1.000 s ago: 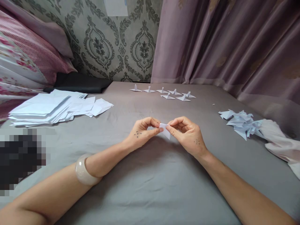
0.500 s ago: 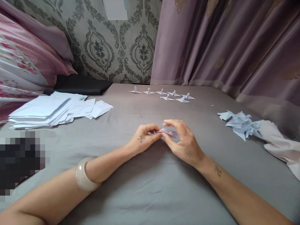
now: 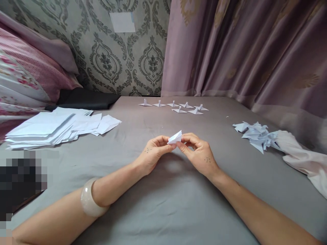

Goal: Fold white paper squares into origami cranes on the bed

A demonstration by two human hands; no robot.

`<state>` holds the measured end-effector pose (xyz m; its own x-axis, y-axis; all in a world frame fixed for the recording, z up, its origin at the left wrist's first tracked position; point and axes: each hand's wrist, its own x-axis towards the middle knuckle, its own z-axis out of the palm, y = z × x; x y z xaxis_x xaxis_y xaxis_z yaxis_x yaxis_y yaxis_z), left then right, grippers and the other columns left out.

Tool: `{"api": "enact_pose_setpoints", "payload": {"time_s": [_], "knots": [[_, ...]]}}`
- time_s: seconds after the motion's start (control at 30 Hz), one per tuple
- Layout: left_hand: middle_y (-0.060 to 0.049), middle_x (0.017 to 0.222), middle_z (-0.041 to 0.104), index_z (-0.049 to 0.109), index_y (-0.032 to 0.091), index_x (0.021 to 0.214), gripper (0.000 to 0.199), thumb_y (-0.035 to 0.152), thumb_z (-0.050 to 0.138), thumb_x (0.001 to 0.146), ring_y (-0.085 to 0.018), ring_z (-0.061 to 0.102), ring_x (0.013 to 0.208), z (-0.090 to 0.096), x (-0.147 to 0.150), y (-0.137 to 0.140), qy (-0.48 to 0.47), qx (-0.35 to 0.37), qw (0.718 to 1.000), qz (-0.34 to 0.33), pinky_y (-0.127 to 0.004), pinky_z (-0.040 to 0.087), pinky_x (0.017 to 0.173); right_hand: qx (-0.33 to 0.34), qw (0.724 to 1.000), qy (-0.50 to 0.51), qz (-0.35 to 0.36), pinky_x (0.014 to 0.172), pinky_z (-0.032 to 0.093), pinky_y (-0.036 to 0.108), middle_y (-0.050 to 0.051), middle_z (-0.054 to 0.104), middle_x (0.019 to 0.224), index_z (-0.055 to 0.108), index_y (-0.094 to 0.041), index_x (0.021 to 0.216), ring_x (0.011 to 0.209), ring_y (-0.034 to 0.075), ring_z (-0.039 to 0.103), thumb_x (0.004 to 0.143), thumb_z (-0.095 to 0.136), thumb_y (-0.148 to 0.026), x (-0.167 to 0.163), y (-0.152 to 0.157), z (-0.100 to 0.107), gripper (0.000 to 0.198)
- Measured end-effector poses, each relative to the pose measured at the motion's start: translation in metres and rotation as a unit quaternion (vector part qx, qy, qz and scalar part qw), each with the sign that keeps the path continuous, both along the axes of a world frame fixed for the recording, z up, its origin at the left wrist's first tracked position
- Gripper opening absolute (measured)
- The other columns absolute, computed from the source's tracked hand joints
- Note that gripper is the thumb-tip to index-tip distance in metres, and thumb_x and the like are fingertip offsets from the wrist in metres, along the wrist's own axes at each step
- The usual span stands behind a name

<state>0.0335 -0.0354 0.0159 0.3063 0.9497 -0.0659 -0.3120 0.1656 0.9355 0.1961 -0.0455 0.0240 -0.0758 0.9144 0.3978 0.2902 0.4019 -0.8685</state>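
Between my hands, above the middle of the grey sheet [image 3: 158, 204], is a small piece of folded white paper [image 3: 175, 137] with a pointed upper corner. My left hand [image 3: 156, 149] pinches its left side between thumb and fingers. On its right side my right hand [image 3: 198, 149] is closed, thumb and fingertips pressed on the lower edge. Both thumb tips nearly meet beneath the paper, and the fingers hide part of it. Farther back, several folded paper cranes [image 3: 196, 111] stand in two short rows.
A stack of white paper sheets [image 3: 41, 126] lies at left, before a folded black cloth [image 3: 87, 98]. At right sit a heap of folded paper pieces [image 3: 258, 134] and a pale cloth [image 3: 304, 153]. Purple curtains [image 3: 189, 51] and a patterned wall [image 3: 104, 64] close off the back.
My right fingers, lifted and blurred before, have come down onto the folded paper. The paper now stands up with its point raised. The view has tilted slightly upward.
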Motion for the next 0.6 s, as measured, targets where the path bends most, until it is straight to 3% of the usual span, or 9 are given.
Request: {"api": "enact_pose_setpoints", "payload": {"time_s": [0.13,0.27,0.43,0.6], "knots": [[-0.001,0.096,0.063,0.054,0.021,0.098,0.037,0.023,0.077,0.069,-0.014,0.06,0.092,0.003,-0.001,-0.001,0.012,0.102,0.993,0.051,-0.031,0.046,0.088,-0.016,0.999,-0.036,-0.017,0.069,0.049,0.031,0.004,0.066,0.088,0.066,-0.021,0.081,0.077,0.017,0.061,0.082,0.064,-0.038,0.003,0.0,0.0,0.017],[-0.004,0.098,0.063,0.058,0.017,0.087,0.023,0.029,0.073,0.074,-0.017,0.06,0.095,0.002,-0.003,0.0,0.055,0.168,0.984,0.021,-0.035,0.047,0.091,0.01,0.996,-0.093,-0.007,0.068,0.048,0.03,0.004,0.065,0.086,0.066,-0.022,0.082,0.076,0.016,0.061,0.084,0.062,-0.033,0.002,-0.003,0.002,0.013],[-0.006,0.105,0.063,0.062,0.015,0.08,0.017,0.029,0.071,0.076,-0.018,0.06,0.098,0.003,-0.003,-0.002,0.057,0.178,0.982,0.022,-0.034,0.047,0.093,0.029,0.991,-0.128,0.001,0.063,0.048,0.028,0.004,0.065,0.088,0.065,-0.022,0.085,0.075,0.015,0.062,0.086,0.059,-0.028,0.0,-0.009,0.005,0.008],[-0.004,0.088,0.068,0.064,0.014,0.079,0.015,0.026,0.072,0.076,-0.014,0.062,0.086,0.003,-0.002,-0.002,0.035,0.144,0.989,0.025,-0.029,0.049,0.085,0.041,0.994,-0.093,-0.041,0.064,0.049,0.026,0.001,0.065,0.084,0.059,-0.023,0.089,0.073,0.013,0.061,0.084,0.062,-0.029,-0.003,-0.011,0.005,0.009]]}}
